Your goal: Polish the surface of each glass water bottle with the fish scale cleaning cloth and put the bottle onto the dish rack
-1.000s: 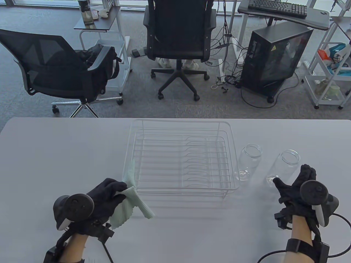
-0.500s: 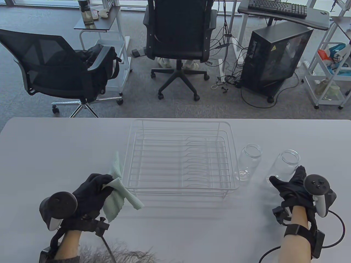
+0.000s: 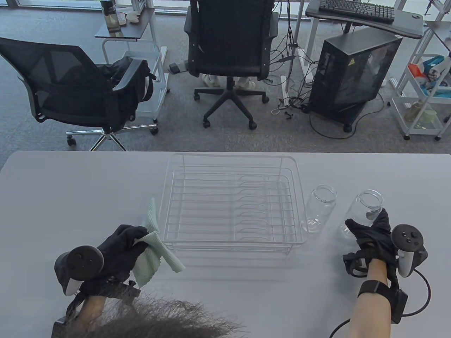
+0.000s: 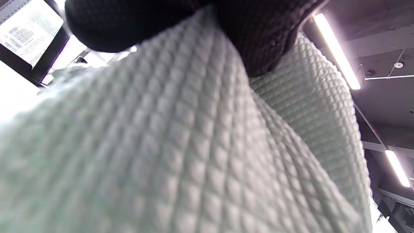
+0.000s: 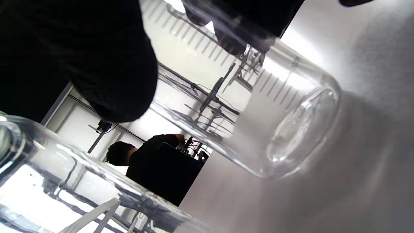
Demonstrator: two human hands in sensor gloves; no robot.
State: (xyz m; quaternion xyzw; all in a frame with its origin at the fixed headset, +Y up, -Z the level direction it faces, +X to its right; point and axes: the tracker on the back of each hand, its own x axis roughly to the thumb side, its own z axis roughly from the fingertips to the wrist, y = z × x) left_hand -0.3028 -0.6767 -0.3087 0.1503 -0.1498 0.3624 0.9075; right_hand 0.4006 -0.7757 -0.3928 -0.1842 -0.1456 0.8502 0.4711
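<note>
Right hand (image 3: 377, 236) curled around upright bottle (image 3: 364, 213) just ahead; left hand (image 3: 119, 248), far opposite, pinching cloth (image 3: 155, 250).

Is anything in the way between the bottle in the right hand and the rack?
Yes. The other bottle stands between the held bottle and the dish rack; the right hand would probably lift over it.

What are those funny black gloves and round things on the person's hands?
Both the left hand and the right hand wear black fabric gloves. A dark round tracker with a pale handle is strapped to the back of each. Black bands circle the bare forearms, and thin black cables run from them.
</note>
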